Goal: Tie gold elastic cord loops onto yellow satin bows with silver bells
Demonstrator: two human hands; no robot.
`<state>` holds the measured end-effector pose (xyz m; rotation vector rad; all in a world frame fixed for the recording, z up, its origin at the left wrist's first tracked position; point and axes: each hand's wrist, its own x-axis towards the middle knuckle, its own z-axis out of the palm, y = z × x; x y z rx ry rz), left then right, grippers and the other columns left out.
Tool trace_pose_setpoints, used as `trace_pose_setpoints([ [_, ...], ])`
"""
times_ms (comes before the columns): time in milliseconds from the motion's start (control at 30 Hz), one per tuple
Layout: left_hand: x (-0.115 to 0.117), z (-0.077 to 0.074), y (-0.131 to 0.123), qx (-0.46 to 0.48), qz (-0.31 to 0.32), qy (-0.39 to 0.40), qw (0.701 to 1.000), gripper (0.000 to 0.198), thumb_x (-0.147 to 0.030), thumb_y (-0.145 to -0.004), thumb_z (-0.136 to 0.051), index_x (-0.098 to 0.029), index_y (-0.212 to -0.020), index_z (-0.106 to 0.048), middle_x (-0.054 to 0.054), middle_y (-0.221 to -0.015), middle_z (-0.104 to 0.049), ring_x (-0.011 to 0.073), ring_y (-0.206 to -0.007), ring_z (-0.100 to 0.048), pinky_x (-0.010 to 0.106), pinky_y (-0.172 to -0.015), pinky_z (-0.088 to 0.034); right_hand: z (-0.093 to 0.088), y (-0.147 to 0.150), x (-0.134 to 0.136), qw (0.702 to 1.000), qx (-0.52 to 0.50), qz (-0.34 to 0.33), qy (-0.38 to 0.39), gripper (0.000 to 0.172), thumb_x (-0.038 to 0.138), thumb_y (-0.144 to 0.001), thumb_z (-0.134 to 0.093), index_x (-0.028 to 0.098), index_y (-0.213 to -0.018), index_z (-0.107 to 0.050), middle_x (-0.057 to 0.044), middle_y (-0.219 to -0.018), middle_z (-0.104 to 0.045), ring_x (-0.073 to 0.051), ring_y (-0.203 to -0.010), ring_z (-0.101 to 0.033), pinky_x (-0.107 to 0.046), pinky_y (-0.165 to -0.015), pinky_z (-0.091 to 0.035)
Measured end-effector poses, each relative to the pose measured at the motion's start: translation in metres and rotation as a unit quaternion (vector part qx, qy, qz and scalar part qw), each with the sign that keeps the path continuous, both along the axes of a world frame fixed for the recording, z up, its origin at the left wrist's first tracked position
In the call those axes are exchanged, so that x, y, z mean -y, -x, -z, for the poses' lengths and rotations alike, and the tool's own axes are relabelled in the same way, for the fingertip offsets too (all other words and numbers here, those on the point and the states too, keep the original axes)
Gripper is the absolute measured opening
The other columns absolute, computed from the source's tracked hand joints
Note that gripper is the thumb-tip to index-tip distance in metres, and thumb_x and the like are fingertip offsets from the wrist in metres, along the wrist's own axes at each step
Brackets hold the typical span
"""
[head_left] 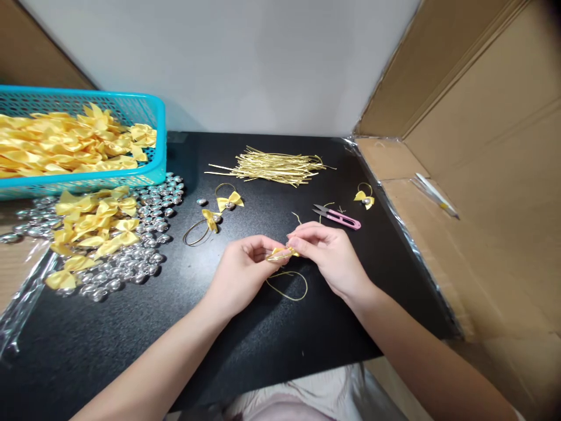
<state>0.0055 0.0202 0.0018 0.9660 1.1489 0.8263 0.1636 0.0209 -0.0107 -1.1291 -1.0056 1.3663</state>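
Observation:
My left hand [245, 263] and my right hand [326, 251] meet over the middle of the black table. Between their fingertips is a small yellow ribbon bow [280, 252], mostly covered by the fingers. Both hands are closed in a pinch on it. A loop of gold cord [305, 286] hangs or lies just below the hands; where its ends run I cannot make out. Pink thread snips [344, 218] lie just beyond my right hand, beside short cord scraps. Left of the hands rest two yellow bows with silver bells or beads and cord loops, one bow [210, 221] nearer and one [230, 201] farther.
A turquoise basket [163, 137] full of yellow bows stands at the back left. Before it lie a bow pile [99, 219] and many silver beads [127, 272]. Gold cords [276, 166] lie at the back. Another finished-looking bow [364, 197] and white tweezers [436, 195] are right. Cardboard walls the right side.

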Motion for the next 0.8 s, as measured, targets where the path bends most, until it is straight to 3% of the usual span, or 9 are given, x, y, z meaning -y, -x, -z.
trace_pose_setpoints([
  [100,-0.002,-0.001,0.001,0.002,-0.011,0.011,1.0,0.016,-0.024,-0.06,-0.083,-0.014,-0.063,-0.071,0.002,-0.062,-0.073,0.0092,-0.058,-0.059,0.018,-0.059,-0.044,-0.002,0.0,0.001,1.0,0.013,0.005,-0.018,0.011,0.028,-0.067,-0.081,0.019,-0.07,-0.075,-0.003,-0.084,-0.066,-0.014,-0.078,-0.064,-0.028,-0.073,-0.055],
  [200,-0.005,0.0,0.002,0.017,-0.06,0.013,0.998,0.015,-0.024,-0.06,-0.082,-0.014,-0.061,-0.07,0.001,-0.06,-0.071,0.0089,-0.057,-0.057,0.019,-0.058,-0.042,-0.005,0.002,0.007,0.993,0.062,0.071,-0.068,0.007,0.022,-0.074,-0.073,0.02,-0.08,-0.072,-0.002,-0.089,-0.065,-0.013,-0.077,-0.062,-0.026,-0.07,-0.053],
  [267,-0.007,0.0,0.003,0.038,-0.094,0.01,0.995,0.014,-0.024,-0.06,-0.08,-0.014,-0.062,-0.07,0.001,-0.061,-0.07,0.0095,-0.058,-0.057,0.02,-0.059,-0.042,-0.006,0.005,0.013,0.985,0.114,0.085,-0.1,0.003,0.02,-0.076,-0.07,0.019,-0.079,-0.068,-0.001,-0.082,-0.063,-0.013,-0.073,-0.06,-0.026,-0.067,-0.051],
  [400,-0.007,-0.001,0.004,0.057,-0.125,-0.005,0.991,0.013,-0.022,-0.062,-0.079,-0.015,-0.06,-0.068,-0.001,-0.058,-0.065,0.0091,-0.058,-0.053,0.021,-0.059,-0.04,-0.002,0.016,0.022,0.97,0.215,-0.025,-0.111,0.01,0.022,-0.073,-0.077,0.018,-0.076,-0.069,-0.003,-0.077,-0.067,-0.015,-0.07,-0.06,-0.028,-0.065,-0.049],
  [533,-0.006,-0.002,0.005,0.057,-0.14,-0.03,0.988,0.016,-0.021,-0.063,-0.078,-0.017,-0.055,-0.065,-0.002,-0.06,-0.064,0.011,-0.065,-0.056,0.022,-0.062,-0.04,0.003,0.024,0.024,0.956,0.259,-0.068,-0.122,0.007,0.019,-0.075,-0.077,0.02,-0.079,-0.072,-0.004,-0.085,-0.073,-0.019,-0.081,-0.064,-0.032,-0.076,-0.05],
  [667,-0.006,-0.001,0.006,0.062,-0.152,-0.029,0.986,0.014,-0.021,-0.063,-0.078,-0.017,-0.055,-0.066,-0.002,-0.06,-0.065,0.0121,-0.066,-0.057,0.023,-0.063,-0.039,-0.001,0.022,0.024,0.958,0.24,-0.074,-0.139,0.01,0.014,-0.08,-0.069,0.02,-0.072,-0.069,-0.003,-0.081,-0.072,-0.018,-0.082,-0.065,-0.033,-0.083,-0.049],
  [800,-0.008,-0.002,0.006,0.084,-0.193,-0.004,0.978,0.013,-0.023,-0.058,-0.081,-0.017,-0.061,-0.07,-0.001,-0.065,-0.069,0.0107,-0.065,-0.057,0.021,-0.06,-0.039,-0.009,0.011,0.023,0.976,0.158,-0.082,-0.122,0.011,0.018,-0.081,-0.064,0.02,-0.07,-0.062,-0.003,-0.082,-0.069,-0.018,-0.082,-0.063,-0.032,-0.08,-0.048],
])
